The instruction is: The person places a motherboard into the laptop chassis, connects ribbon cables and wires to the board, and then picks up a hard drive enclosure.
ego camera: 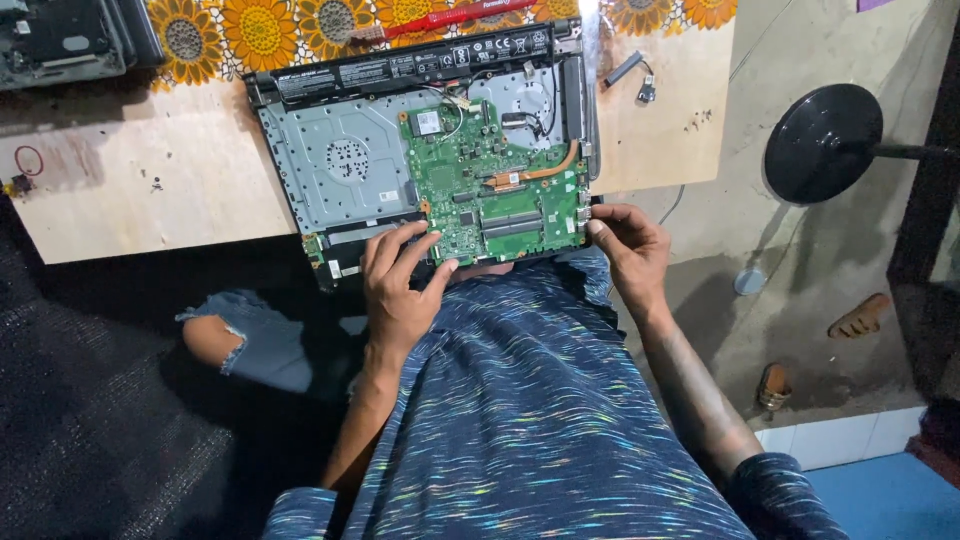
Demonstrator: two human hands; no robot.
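We look down on an opened laptop (420,140) lying underside-up at the near edge of a plywood bench (150,190), its green motherboard (500,185) exposed over the grey metal chassis. Our left hand (400,290) rests spread on the board's near left edge, fingertips pressing its lower corner; our right hand (625,245) pinches the board's near right corner between thumb and fingers. Neither hand holds a tool. A red-handled screwdriver (450,17) lies beyond the laptop on a sunflower-patterned cloth (260,30). In our judgement, the board is best handled by its edges alone, both sides moved evenly, away from the copper heat pipe (535,175) and thin wires.
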